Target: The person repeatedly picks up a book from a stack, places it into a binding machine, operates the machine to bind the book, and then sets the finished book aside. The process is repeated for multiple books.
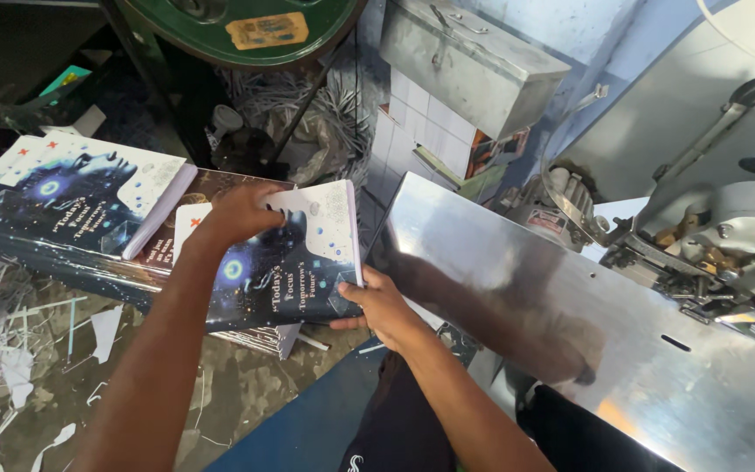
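Note:
I hold a thin booklet (pixel 299 262) with a dark blue and white cover between both hands. My left hand (pixel 242 211) grips its top edge, fingers curled over it. My right hand (pixel 380 301) pinches its lower right corner. The booklet hovers over a stack of similar booklets (pixel 72 210) lying to the left on the floor. A shiny metal machine table (pixel 587 323) slopes just right of my right hand.
A grey stitching machine head (pixel 727 227) sits at the far right. Paper trimmings (pixel 10 367) litter the floor at lower left. A grey metal box (pixel 469 61) rests on white tiles behind. A green round machine part (pixel 238 31) hangs at the top.

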